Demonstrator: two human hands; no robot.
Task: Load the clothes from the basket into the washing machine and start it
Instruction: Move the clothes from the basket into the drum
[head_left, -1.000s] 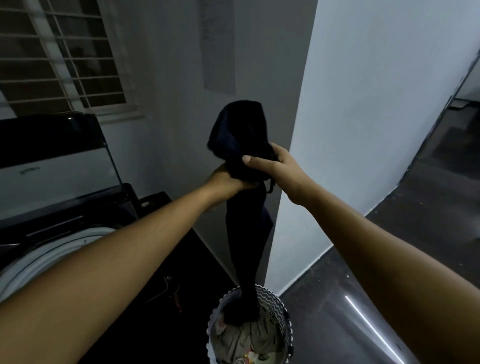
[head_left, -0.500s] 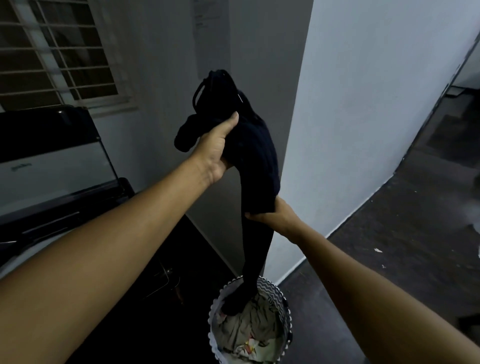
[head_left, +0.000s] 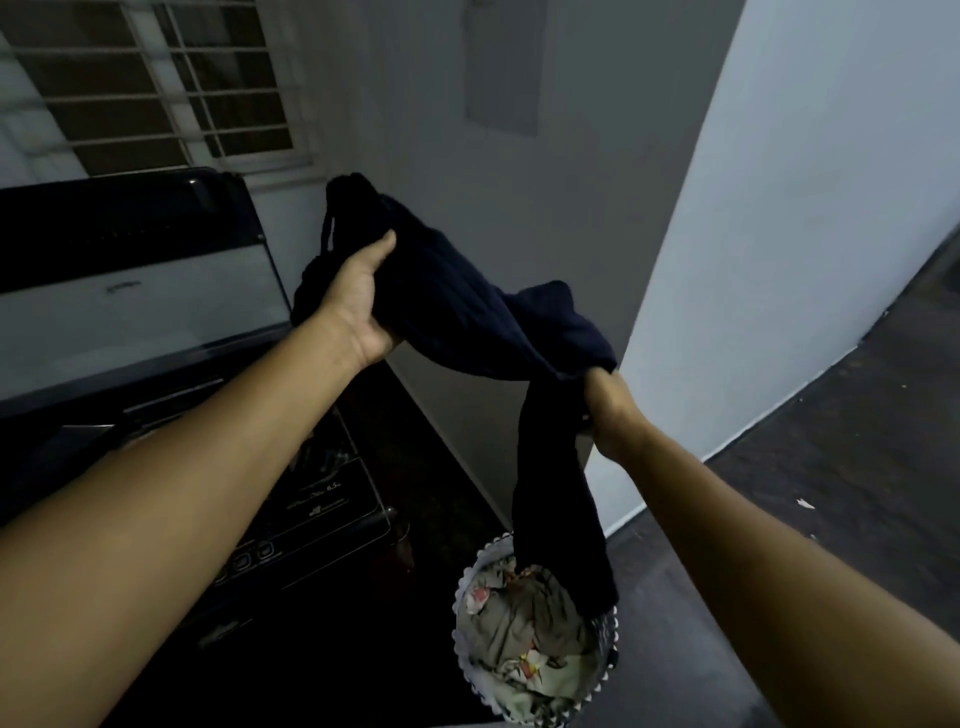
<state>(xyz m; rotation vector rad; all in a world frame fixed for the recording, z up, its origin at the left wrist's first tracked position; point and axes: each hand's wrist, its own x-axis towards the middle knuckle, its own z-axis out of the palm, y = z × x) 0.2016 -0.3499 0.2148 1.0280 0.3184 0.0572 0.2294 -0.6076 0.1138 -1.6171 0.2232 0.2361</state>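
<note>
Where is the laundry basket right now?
The laundry basket sits on the floor at the bottom middle of the head view, just right of the washing machine, with the dark garment dangling into it.

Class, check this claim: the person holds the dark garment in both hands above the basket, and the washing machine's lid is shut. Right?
Not quite. The head view shows the washing machine's lid raised open. The rest stands: left hand and right hand both hold the dark garment above the basket.
</note>
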